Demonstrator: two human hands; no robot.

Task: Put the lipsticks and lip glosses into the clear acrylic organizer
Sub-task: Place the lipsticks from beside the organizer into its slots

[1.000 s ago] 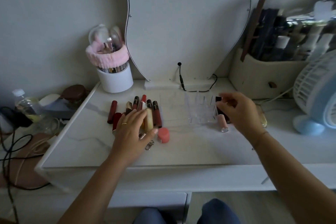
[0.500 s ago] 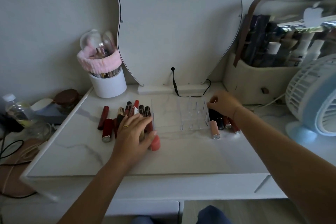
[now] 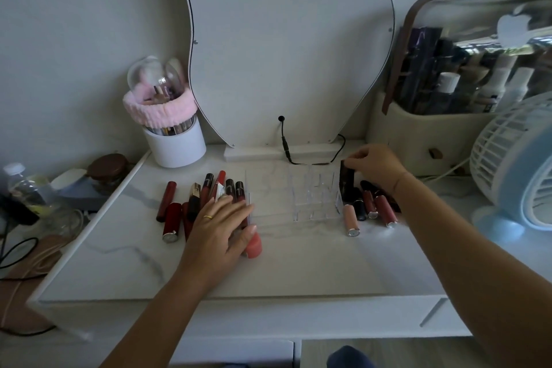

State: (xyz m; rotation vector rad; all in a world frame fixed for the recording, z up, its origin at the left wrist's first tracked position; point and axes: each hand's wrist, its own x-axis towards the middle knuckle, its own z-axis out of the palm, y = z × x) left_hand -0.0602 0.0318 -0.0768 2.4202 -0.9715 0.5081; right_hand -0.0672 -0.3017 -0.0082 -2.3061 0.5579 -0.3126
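Observation:
A clear acrylic organizer (image 3: 313, 197) stands mid-table with nothing visible in its slots. To its left lies a cluster of red and dark lipsticks and glosses (image 3: 185, 203). My left hand (image 3: 221, 227) rests flat on that cluster with fingers spread, beside a pink tube (image 3: 254, 245). Right of the organizer lie several more tubes (image 3: 370, 206). My right hand (image 3: 376, 167) pinches the top of a tall black lipstick (image 3: 346, 185), upright against the organizer's right wall.
A wavy mirror (image 3: 286, 48) with a cable stands behind the organizer. A white brush cup (image 3: 176, 143) sits back left, a cream bag of bottles (image 3: 433, 134) back right, a blue-white fan (image 3: 516, 167) at far right. Clutter and cords lie off the table's left edge.
My right hand dipped to the tubes on the right and now holds a tall black lipstick upright at the organizer's right side. My left hand stayed on the left cluster.

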